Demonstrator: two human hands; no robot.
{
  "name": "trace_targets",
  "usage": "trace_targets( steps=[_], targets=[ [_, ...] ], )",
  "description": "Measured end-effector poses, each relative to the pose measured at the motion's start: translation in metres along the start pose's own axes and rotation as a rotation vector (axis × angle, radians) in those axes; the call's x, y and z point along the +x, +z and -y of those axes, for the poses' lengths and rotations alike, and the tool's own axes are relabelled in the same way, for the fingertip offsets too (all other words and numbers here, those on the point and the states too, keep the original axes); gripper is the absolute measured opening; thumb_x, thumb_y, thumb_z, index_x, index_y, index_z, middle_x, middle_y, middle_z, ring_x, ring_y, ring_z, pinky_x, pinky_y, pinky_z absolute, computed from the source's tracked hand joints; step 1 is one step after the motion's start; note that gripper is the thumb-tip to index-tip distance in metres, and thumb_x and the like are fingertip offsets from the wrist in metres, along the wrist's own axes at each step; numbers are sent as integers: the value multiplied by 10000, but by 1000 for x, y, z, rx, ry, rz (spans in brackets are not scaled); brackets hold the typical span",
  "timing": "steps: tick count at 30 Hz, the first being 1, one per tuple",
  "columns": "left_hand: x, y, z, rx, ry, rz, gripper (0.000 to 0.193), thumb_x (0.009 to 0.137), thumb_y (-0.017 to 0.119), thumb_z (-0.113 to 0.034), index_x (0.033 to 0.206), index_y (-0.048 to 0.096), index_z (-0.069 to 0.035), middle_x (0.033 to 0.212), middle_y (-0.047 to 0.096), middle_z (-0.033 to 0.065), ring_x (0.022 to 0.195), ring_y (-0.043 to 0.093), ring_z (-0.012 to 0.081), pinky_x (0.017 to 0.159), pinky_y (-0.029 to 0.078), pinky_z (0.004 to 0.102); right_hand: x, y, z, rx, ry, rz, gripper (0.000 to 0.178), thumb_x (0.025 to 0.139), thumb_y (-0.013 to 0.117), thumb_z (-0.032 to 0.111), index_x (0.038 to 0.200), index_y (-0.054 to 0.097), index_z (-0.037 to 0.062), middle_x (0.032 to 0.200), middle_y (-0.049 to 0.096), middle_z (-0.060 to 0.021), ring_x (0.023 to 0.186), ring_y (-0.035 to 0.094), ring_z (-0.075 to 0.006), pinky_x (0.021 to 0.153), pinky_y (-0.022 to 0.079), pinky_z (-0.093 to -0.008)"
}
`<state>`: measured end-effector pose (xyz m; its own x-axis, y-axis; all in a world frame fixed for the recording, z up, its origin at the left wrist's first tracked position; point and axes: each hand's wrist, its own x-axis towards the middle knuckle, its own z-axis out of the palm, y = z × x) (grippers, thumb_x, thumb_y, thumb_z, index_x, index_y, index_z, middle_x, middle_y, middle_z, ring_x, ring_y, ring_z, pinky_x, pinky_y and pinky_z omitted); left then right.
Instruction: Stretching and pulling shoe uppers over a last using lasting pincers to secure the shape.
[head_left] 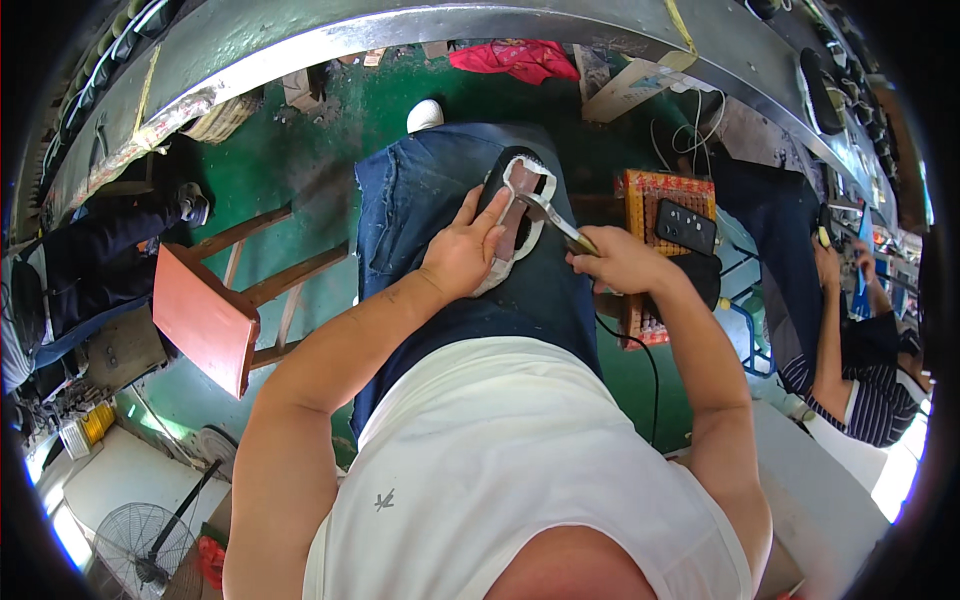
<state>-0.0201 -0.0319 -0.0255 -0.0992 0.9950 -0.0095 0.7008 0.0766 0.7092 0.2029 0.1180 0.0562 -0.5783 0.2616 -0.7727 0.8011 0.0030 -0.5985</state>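
Observation:
A dark shoe upper (497, 172) lies sole side up across my lap, its pale, rough edge turned in around a brownish insole (521, 208). My left hand (466, 246) holds it from the left, thumb and fingers pressed on its rim and insole. In my right hand (622, 261) is a metal-headed hand tool (556, 222), gripped by its handle. The tool's silver head touches or hovers just over the insole near the middle of the shoe. Whether it is a hammer or pincers I cannot tell. Blue denim cloth (400, 205) covers my legs beneath the shoe.
To the right, a black phone (686, 227) rests on a patterned red seat (643, 200). A tipped wooden stool (208, 315) is on the left. A metal bench edge (420, 42) curves across the front. People sit either side; one at right has hands (826, 262) on tools. A fan (145, 545) stands lower left.

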Motion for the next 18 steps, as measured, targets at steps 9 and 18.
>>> trace_targets(
  steps=[9,18],
  targets=[
    [16,-25,-25,224,-33,347,577,1030,472,-383,1575,310,-285,1503,337,389,974,670,507,857,574,490,41,14,-1,-526,-290,-497,378,1030,497,342,1010,550,-31,957,670,-271,929,654,-454,808,508,-551],
    [-25,-4,-6,-336,-501,188,700,1038,511,-378,1559,265,21,1427,513,310,1341,520,368,1111,385,359,18,26,6,-62,-425,-400,389,1036,489,353,1016,565,-28,901,663,-272,866,642,-468,751,493,-531]
  ],
)
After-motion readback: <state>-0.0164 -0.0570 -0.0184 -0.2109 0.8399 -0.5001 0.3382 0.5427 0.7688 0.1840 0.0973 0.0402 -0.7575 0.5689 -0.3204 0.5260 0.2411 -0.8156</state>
